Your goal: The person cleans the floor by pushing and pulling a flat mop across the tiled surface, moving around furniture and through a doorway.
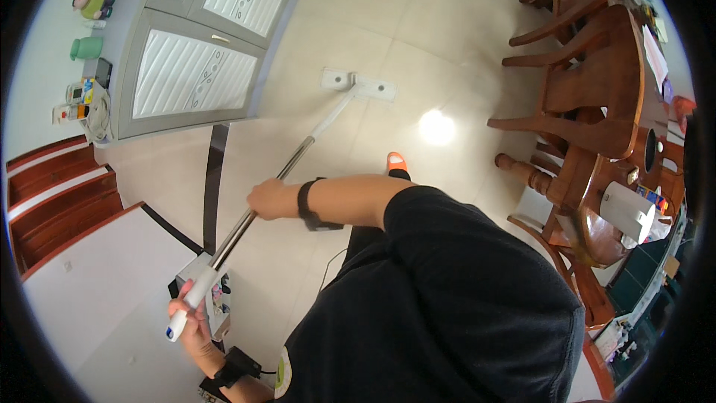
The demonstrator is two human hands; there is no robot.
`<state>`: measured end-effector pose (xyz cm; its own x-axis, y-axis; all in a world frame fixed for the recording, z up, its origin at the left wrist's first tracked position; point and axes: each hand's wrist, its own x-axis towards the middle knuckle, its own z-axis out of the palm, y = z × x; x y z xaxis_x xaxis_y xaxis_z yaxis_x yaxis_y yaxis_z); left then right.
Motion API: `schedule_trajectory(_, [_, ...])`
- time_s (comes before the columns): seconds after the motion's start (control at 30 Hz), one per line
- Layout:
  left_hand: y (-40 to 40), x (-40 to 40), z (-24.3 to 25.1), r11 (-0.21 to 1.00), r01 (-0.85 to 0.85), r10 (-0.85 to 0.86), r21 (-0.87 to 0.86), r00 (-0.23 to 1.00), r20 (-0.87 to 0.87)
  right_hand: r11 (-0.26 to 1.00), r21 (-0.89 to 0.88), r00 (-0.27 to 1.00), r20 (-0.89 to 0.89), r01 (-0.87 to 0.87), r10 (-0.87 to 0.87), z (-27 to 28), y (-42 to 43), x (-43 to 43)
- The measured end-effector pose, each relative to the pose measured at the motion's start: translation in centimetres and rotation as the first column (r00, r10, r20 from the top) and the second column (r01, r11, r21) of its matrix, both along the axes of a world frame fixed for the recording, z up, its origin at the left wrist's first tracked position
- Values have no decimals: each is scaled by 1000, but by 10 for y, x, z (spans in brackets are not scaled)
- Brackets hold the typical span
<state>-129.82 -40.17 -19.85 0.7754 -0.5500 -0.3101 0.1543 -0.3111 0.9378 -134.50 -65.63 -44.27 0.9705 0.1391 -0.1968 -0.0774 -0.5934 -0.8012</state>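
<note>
A flat mop with a metal pole (295, 157) slants across the view from lower left to upper middle. Its white flat head (369, 88) rests on the pale tiled floor. My right hand (270, 199) is wrapped around the middle of the pole, with that arm reaching across in front of my body. Lower down, my left hand (193, 313) grips the white end of the handle (200, 286). Each wrist wears a black strap with a small device.
A grey cabinet (196, 70) with white ribbed door panels stands on the left. Wooden chairs (593, 84) and a wooden table (582, 179) line the right side, with chair legs jutting over the floor. A wooden staircase (61, 201) rises at far left. An orange shoe (396, 162) shows ahead of me.
</note>
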Motion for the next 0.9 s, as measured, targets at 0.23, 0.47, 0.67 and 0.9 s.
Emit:
schedule_trajectory(0.23, [-122, -32, -125, 996, 71, -77, -50, 987, -144, 944, -237, 956, -127, 229, -264, -63, -145, -65])
schedule_trajectory(0.47, [-305, -90, -217, 911, 318, -352, -261, 931, -95, 716, -463, 705, -237, 523, -668, -109, -307, -134])
schedule_trajectory(0.67, [-364, -146, -211, 817, 561, -553, -133, 828, 90, 605, -525, 600, -208, 598, -773, -127, -353, -194])
schedule_trajectory(0.9, [-314, -152, -208, 764, 627, -617, -155, 779, 113, 544, -517, 514, -215, 661, -830, -127, -293, -222])
